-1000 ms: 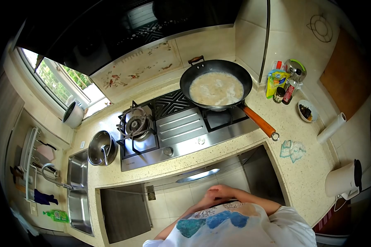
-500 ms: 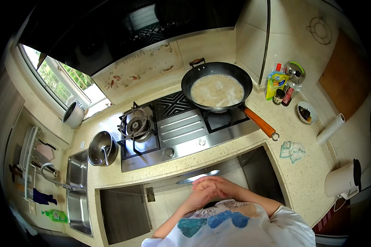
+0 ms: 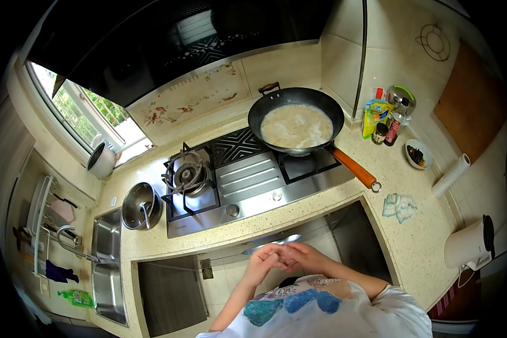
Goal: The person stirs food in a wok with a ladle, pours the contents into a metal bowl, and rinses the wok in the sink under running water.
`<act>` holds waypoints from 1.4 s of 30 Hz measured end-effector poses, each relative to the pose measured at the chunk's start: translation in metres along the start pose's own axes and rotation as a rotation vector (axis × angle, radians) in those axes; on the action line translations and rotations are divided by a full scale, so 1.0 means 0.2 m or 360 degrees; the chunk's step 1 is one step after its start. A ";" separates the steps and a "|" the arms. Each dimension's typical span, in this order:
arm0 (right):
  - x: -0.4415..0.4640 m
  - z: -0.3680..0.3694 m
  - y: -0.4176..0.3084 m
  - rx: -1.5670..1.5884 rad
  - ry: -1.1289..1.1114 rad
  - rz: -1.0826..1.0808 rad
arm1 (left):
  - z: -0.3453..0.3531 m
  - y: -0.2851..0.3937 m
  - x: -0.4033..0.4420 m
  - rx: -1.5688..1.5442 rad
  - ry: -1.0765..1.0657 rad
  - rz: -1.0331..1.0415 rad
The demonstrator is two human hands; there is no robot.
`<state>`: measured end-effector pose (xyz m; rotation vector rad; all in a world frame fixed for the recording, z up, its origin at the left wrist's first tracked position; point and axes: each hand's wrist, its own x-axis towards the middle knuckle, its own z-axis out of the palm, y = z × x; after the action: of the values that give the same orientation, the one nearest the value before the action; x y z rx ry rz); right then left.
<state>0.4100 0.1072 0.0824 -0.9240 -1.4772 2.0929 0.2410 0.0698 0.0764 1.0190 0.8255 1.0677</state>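
Observation:
My left hand and my right hand meet in front of my body, below the counter's front edge. Their fingers touch and overlap, bent loosely, and no object shows between them. Beyond them, a black wok with a wooden handle sits on the right burner of the steel stove. Pale, cloudy liquid with whitish foam fills its bottom. Neither hand touches the wok or the stove.
Left of the stove stand a steel pot with a utensil and the sink. At right are seasoning bottles, a bowl of dark food, a cloth, a paper roll and a kettle.
My hands have moved from clasped together to a looser touch at the fingers, with the wrists wider apart. The camera view has shifted slightly.

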 end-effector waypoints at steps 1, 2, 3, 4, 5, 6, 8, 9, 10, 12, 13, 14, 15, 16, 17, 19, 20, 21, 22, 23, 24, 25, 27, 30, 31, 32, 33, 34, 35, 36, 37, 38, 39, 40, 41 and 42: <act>0.00 0.00 0.00 0.0259 -0.0026 0.0075 | -0.01 0.04 -0.01 -0.0285 -0.0112 0.0081; 0.00 0.00 -0.01 0.0517 -0.0053 0.0151 | -0.01 0.08 -0.01 -0.0570 -0.0222 0.0164; 0.00 0.00 -0.01 0.0516 -0.0056 0.0153 | -0.02 0.11 -0.02 -0.0580 -0.0296 0.0217; -0.01 0.01 -0.01 0.0485 -0.0092 0.0153 | -0.02 0.12 -0.02 -0.0579 -0.0293 0.0219; -0.01 0.02 -0.02 0.0454 -0.0127 0.0151 | -0.01 0.13 -0.02 -0.0696 -0.0384 0.0242; -0.01 0.02 -0.02 0.0424 -0.0160 0.0150 | 0.00 0.13 -0.02 -0.0813 -0.0477 0.0263; 0.01 0.04 0.07 0.0439 -0.0201 0.0081 | 0.04 0.12 -0.03 -0.0811 -0.0537 0.0175; 0.01 0.04 0.11 0.0452 -0.0243 0.0012 | 0.07 0.11 -0.03 -0.0809 -0.0597 0.0089; 0.01 0.03 0.11 0.0451 -0.0243 0.0011 | 0.08 0.12 -0.03 -0.0808 -0.0598 0.0089; 0.01 0.02 0.12 0.0379 -0.0342 0.0041 | 0.11 0.14 -0.04 -0.0571 -0.0646 0.0031; 0.01 0.01 0.12 0.0380 -0.0340 0.0039 | 0.11 0.14 -0.04 -0.0601 -0.0654 0.0013; 0.01 0.01 0.12 0.0296 -0.0335 0.0030 | 0.11 0.14 -0.04 -0.0600 -0.0656 0.0012; 0.00 0.01 0.13 0.0213 -0.0331 0.0024 | 0.11 0.14 -0.04 -0.0633 -0.0653 0.0021; 0.00 0.01 0.13 0.0215 -0.0330 0.0026 | 0.11 0.14 -0.04 -0.0666 -0.0649 0.0028; 0.01 0.03 0.13 0.0265 -0.0270 0.0002 | 0.11 0.13 -0.04 -0.0667 -0.0647 0.0025; 0.00 0.04 0.13 0.0318 -0.0210 -0.0017 | 0.11 0.12 -0.04 -0.0648 -0.0628 0.0057; 0.00 0.04 0.12 0.0352 -0.0220 -0.0006 | 0.11 0.13 -0.04 -0.0649 -0.0627 0.0056; 0.00 0.04 0.12 0.0387 -0.0229 0.0007 | 0.11 0.13 -0.04 -0.0642 -0.0638 0.0050; 0.01 0.04 0.15 0.0391 -0.0228 0.0011 | 0.12 0.14 -0.04 -0.0635 -0.0648 0.0043; 0.03 0.03 0.21 0.0514 -0.0268 0.0045 | 0.12 0.15 -0.03 -0.0637 -0.0647 0.0040; 0.04 0.03 0.24 0.0636 -0.0308 0.0079 | 0.13 0.16 -0.03 -0.0614 -0.0670 0.0008; 0.03 0.03 0.23 0.0637 -0.0309 0.0080 | 0.14 0.17 -0.03 -0.0589 -0.0693 -0.0023; 0.01 0.02 0.17 0.0323 -0.0417 0.0046 | 0.14 0.18 -0.03 -0.0565 -0.0700 -0.0053; 0.02 0.01 0.19 0.0247 -0.0419 0.0097 | 0.14 0.16 -0.02 -0.0631 -0.0732 -0.0066; 0.03 -0.01 0.21 0.0249 -0.0418 0.0096 | 0.14 0.15 -0.02 -0.0721 -0.0754 -0.0047; 0.05 -0.03 0.26 0.0268 -0.0461 0.0034 | 0.15 0.15 -0.02 -0.0720 -0.0754 -0.0049; 0.06 -0.04 0.28 0.0286 -0.0504 -0.0028 | 0.15 0.15 -0.02 -0.0744 -0.0741 -0.0036; 0.06 -0.04 0.28 0.0287 -0.0503 -0.0032 | 0.15 0.15 -0.02 -0.0769 -0.0728 -0.0023; 0.06 -0.02 0.28 0.0371 -0.0476 -0.0040 | 0.15 0.15 -0.02 -0.0766 -0.0730 -0.0022; 0.06 -0.02 0.27 0.0456 -0.0450 -0.0049 | 0.15 0.15 -0.02 -0.0714 -0.0727 -0.0036; 0.05 -0.01 0.25 0.0455 -0.0450 -0.0049 | 0.15 0.16 -0.02 -0.0662 -0.0723 -0.0050; 0.02 0.00 0.20 0.0520 -0.0437 0.0051 | 0.14 0.16 -0.01 -0.0662 -0.0723 -0.0050; 0.00 0.01 0.17 0.0585 -0.0424 0.0151 | 0.13 0.16 -0.01 -0.0618 -0.0785 -0.0034; 0.00 0.02 0.16 0.0585 -0.0422 0.0152 | 0.13 0.16 -0.01 -0.0573 -0.0847 -0.0019; 0.00 0.02 0.16 0.0625 -0.0458 0.0151 | 0.13 0.16 -0.01 -0.0574 -0.0848 -0.0019; 0.01 0.02 0.17 0.0644 -0.0475 0.0149 | 0.14 0.16 0.00 -0.0590 -0.0876 -0.0020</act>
<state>0.4077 0.0934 0.0515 -0.5533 -1.0839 2.5573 0.2568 0.0671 0.1156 0.9209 0.1774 0.8274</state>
